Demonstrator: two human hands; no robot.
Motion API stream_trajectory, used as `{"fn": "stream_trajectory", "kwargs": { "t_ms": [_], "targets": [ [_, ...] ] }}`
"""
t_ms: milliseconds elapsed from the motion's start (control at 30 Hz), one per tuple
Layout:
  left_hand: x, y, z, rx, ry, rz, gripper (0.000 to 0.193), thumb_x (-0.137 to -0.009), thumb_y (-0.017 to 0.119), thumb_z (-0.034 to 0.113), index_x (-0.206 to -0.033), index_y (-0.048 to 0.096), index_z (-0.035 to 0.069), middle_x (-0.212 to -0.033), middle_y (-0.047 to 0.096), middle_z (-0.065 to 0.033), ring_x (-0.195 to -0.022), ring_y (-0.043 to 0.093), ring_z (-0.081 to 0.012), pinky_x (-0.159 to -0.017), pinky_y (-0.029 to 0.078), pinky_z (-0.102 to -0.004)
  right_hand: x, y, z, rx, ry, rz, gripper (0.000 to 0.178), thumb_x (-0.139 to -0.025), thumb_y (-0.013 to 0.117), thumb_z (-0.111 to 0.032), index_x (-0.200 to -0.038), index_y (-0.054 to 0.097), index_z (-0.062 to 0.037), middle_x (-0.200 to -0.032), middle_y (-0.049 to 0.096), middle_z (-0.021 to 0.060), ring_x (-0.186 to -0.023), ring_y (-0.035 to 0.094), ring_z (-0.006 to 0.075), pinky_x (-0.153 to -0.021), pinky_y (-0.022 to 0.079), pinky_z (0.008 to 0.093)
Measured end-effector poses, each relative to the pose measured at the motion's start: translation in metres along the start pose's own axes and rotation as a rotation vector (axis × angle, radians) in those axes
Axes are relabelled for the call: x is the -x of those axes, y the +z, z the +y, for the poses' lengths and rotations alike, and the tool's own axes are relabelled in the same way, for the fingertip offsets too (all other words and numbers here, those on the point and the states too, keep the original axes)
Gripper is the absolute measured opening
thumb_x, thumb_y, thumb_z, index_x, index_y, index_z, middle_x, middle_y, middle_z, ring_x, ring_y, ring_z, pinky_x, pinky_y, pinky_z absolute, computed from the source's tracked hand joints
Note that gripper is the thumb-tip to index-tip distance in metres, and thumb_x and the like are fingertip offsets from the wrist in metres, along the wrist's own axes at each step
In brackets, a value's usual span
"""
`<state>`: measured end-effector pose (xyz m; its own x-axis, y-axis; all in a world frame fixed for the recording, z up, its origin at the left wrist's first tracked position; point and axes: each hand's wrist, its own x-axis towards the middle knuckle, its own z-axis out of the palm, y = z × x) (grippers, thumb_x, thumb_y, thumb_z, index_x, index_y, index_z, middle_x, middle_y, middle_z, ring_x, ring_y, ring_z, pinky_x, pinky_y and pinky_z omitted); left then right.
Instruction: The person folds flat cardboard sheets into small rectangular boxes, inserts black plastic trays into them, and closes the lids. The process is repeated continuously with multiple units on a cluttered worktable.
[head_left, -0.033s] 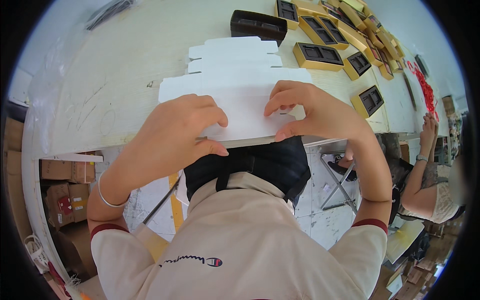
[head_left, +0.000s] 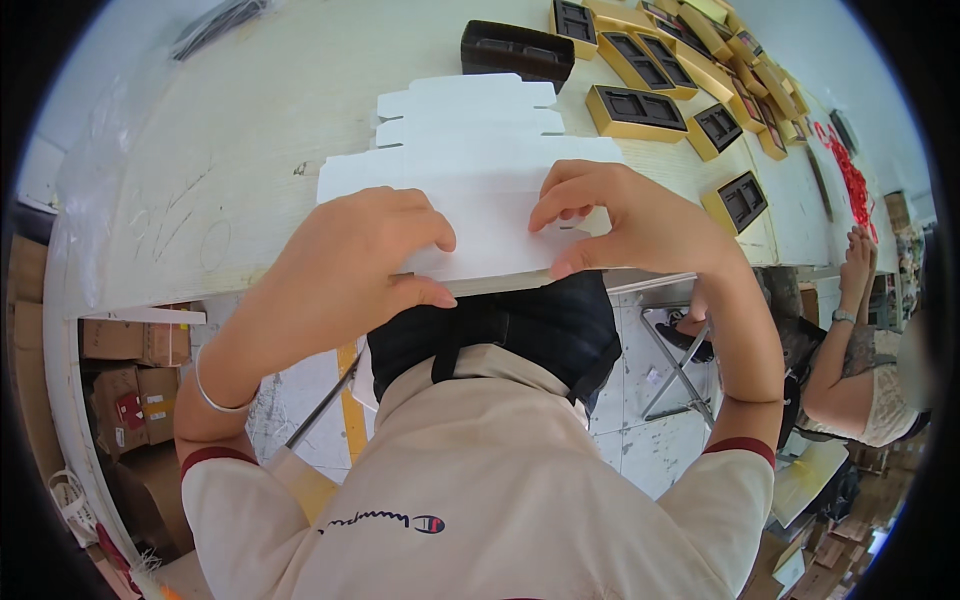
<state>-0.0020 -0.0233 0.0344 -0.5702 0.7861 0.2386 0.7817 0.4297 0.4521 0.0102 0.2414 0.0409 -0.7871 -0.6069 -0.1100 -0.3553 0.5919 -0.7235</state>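
A flat white cardboard box blank with notched flaps lies at the table's near edge, its plain side up. My left hand grips its near left part, fingers curled on top and the thumb at the front edge. On the other side my right hand holds the near right part in the same way, its thumb tip against the front edge. The palms and some fingertips are hidden. Beyond the blank stands a dark brown box or tray with hollows.
Several gold boxes with black inserts are spread at the far right of the white table, with more heaped behind. Red material lies farther right, near another person's hands. Cardboard cartons sit below at left, a folding stool at right.
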Motion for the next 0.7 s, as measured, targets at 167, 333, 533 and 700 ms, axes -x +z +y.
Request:
{"fn": "stream_trajectory", "kwargs": {
  "t_ms": [167, 333, 533, 700],
  "targets": [
    [-0.014, -0.007, -0.002, 0.242, -0.372, -0.076, 0.02, -0.073, 0.072, 0.01, -0.089, 0.063, 0.002, -0.086, 0.064, -0.0099, -0.08, 0.059, -0.0299, -0.073, 0.049, -0.0344, -0.006, 0.003, 0.006, -0.034, 0.125, 0.164, 0.014, -0.081, 0.066, -0.007, -0.095, 0.066, -0.0027, -0.101, 0.06, 0.0073, -0.078, 0.056, 0.0221, -0.07, 0.046, 0.0303],
    [-0.021, 0.023, -0.023, -0.4, 0.105, 0.291, 0.016, -0.079, 0.068, 0.009, -0.093, 0.063, 0.003, -0.09, 0.062, -0.0083, -0.085, 0.058, -0.0276, -0.076, 0.049, -0.0317, -0.01, 0.037, 0.016, 0.648, -0.268, 0.583, 0.015, -0.079, 0.067, -0.009, -0.091, 0.063, -0.0009, -0.106, 0.059, 0.0093, -0.087, 0.058, 0.0255, -0.074, 0.047, 0.0319],
    [-0.015, 0.014, -0.025, -0.09, 0.03, 0.051, 0.019, -0.074, 0.072, 0.008, -0.09, 0.061, 0.003, -0.092, 0.06, -0.0053, -0.086, 0.057, -0.0254, -0.074, 0.049, -0.0329, -0.006, 0.036, 0.015, 0.672, -0.33, 0.38, 0.027, -0.073, 0.071, -0.006, -0.098, 0.062, -0.0009, -0.101, 0.058, 0.0128, -0.093, 0.057, 0.0285, -0.078, 0.048, 0.0344],
    [-0.019, 0.017, -0.026, -0.213, 0.126, 0.037, 0.018, -0.077, 0.069, 0.012, -0.09, 0.06, 0.003, -0.088, 0.057, -0.0057, -0.082, 0.056, -0.0242, -0.071, 0.049, -0.0338, -0.014, 0.035, 0.013, 0.857, -0.428, 0.337, 0.014, -0.074, 0.063, -0.006, -0.086, 0.058, -0.0004, -0.088, 0.054, 0.0095, -0.084, 0.055, 0.0248, -0.075, 0.047, 0.0334]
  ]
}}
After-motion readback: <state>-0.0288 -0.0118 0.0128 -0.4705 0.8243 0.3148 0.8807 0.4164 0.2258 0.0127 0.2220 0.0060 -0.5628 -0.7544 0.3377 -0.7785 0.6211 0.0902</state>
